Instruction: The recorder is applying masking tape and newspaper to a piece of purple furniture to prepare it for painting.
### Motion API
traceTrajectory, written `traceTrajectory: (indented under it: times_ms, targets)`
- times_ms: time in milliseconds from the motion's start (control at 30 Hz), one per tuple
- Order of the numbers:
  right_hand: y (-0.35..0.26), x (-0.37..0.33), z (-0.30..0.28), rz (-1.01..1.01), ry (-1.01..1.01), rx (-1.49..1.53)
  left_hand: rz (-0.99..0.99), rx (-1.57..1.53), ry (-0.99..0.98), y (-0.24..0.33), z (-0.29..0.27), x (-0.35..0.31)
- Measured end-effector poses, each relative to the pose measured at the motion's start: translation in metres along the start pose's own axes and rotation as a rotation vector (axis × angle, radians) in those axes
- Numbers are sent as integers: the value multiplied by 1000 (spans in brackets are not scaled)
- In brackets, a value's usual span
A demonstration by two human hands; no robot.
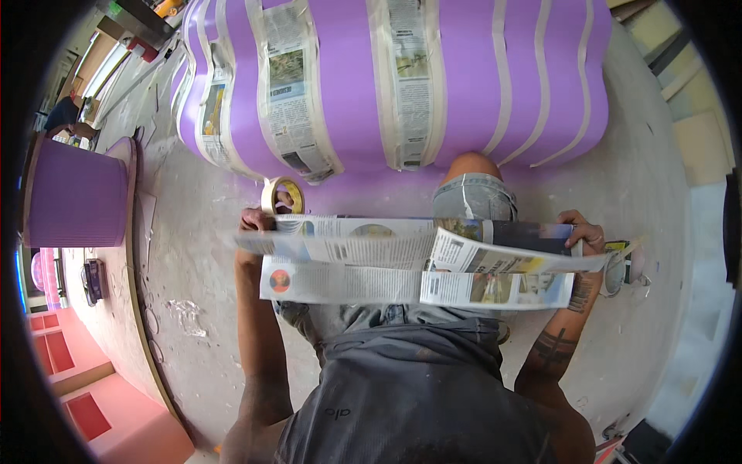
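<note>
A folded newspaper (348,280) is stretched sideways over my lap, its loose lower pages hanging and slightly blurred. My left hand (256,222) is closed on its left end, and my right hand (581,230) grips the right end. By my left hand stands a roll of masking tape (268,195); what looks like a fingertip shows inside its ring. Beyond my raised knee lies a large wavy purple form (348,85). Pale tape strips (501,77) run along it, and newspaper strips (292,100) cover several bands between them on its left and middle.
A purple round-sided piece (77,193) stands at the left. Pink box-like pieces (127,417) sit at the lower left. Another person's arm (81,130) shows at the far left. Flat boards (699,147) lie at the right. Crumpled clear plastic (185,315) rests on the grey floor.
</note>
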State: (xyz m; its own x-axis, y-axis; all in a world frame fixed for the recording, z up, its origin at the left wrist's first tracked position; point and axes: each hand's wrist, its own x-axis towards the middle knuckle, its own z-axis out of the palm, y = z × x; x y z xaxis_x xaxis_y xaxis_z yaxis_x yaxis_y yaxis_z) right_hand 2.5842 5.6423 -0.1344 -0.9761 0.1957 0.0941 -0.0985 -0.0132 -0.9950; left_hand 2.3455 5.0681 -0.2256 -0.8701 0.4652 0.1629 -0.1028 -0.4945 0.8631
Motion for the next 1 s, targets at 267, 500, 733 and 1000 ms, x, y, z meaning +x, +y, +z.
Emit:
traceTrajectory:
  times_ms: [267, 500, 733, 1000]
  targets:
    - [1, 3, -17, 54, 46, -5, -192, 129, -36, 26, 31, 11]
    - [34, 16, -11, 180, 63, 58, -292, 99, 94, 4, 33, 24]
    - [53, 23, -5, 338, 243, -76, -414, 484, 243, -10, 35, 29]
    - [53, 23, -8, 437, 306, 5, -395, 663, 227, -20, 23, 32]
